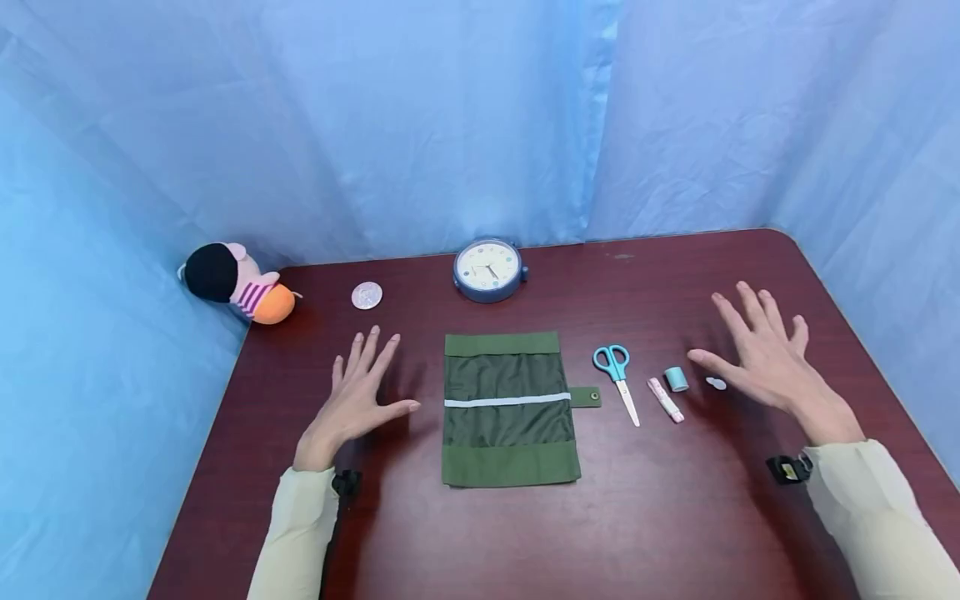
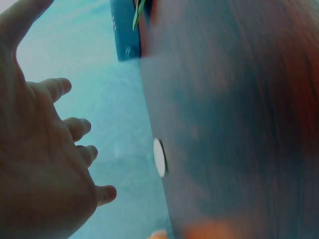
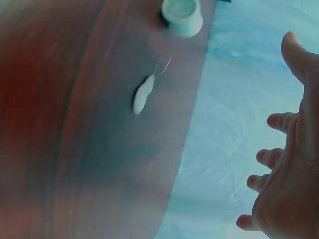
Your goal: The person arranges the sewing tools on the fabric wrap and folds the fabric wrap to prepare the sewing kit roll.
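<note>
My left hand (image 1: 354, 406) hovers over the table with fingers spread, to the left of an unfolded green cloth pouch (image 1: 510, 371) that has a white strip across it and a snap tab on its right. With fingers apart, my right hand (image 1: 776, 371) is above the right side and holds nothing. Nearest to it lies a small white needle threader (image 3: 143, 94) with thin wires, beside a light-teal spool of thread (image 1: 677, 379). Left of the spool are a pink-and-white patterned stick (image 1: 665, 400) and teal-handled scissors (image 1: 617, 375), blades closed.
A blue round clock (image 1: 488, 271) stands at the table's back edge. A pale round disc (image 1: 367, 295) lies to its left, and a plush toy (image 1: 240, 283) sits at the back left corner. Blue curtains (image 1: 420, 125) surround the dark red table (image 1: 585, 533).
</note>
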Demonstrator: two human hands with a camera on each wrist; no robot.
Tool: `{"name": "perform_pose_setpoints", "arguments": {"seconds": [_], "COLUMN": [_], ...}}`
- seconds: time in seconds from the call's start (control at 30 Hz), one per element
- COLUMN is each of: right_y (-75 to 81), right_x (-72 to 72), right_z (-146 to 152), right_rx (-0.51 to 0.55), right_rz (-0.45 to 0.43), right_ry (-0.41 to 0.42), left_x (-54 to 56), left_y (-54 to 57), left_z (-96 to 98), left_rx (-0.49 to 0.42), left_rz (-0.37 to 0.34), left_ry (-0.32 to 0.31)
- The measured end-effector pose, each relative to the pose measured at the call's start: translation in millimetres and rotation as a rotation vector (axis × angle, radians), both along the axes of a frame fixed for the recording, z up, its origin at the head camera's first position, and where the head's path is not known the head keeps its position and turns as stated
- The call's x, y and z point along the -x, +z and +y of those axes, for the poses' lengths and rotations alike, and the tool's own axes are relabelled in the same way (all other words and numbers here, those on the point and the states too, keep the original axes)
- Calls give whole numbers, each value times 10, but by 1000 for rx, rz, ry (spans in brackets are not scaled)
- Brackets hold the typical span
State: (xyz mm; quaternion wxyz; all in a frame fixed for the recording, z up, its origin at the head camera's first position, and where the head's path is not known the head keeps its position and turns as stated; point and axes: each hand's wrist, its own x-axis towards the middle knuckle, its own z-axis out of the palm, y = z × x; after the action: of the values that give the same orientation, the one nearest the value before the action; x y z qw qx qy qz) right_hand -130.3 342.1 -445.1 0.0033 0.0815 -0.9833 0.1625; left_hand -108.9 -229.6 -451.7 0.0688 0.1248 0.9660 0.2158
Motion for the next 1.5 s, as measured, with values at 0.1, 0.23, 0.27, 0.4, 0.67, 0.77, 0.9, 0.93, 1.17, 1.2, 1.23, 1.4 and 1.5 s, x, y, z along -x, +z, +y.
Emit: {"name": "perform_pose_setpoints", "arguments": {"seconds": [0.1,0.23,0.27,0.4,0.67,0.77,0.9,0.93,1.17,1.2,1.23,1.4,1.5], "right_y": [10,19,22,22,-11,-36,-90,-108,-224,-232,-239,-258,-276], "right_x": [57,104,113,152,208,222,229,229,216,213,211,214,227], "right_z": [-111,-255,-292,-439,-720,-819,-911,-930,-1009,-1018,-1028,-1068,-1084], "right_rx": [3,8,7,12,-6,-27,-56,-58,-72,-72,-75,-99,-93], "right_rz": [-1,0,-2,-16,-39,-63,-102,-109,-122,-126,-130,-140,-143], "right_ry": [22,46,51,71,136,166,203,212,246,249,248,260,270], "left_x": [29,66,72,99,135,143,139,135,124,125,127,138,140], "left_y": [-21,-47,-51,-74,-126,-155,-187,-194,-239,-245,-251,-275,-273], "left_z": [83,189,214,305,468,517,563,571,613,615,617,618,616], "left_rx": [6,25,26,27,22,23,7,6,8,11,12,11,17], "left_rz": [-1,3,1,4,-5,-25,-50,-57,-108,-116,-121,-165,-193], "left_ry": [-22,-47,-52,-69,-116,-139,-157,-160,-192,-198,-202,-225,-234]}}
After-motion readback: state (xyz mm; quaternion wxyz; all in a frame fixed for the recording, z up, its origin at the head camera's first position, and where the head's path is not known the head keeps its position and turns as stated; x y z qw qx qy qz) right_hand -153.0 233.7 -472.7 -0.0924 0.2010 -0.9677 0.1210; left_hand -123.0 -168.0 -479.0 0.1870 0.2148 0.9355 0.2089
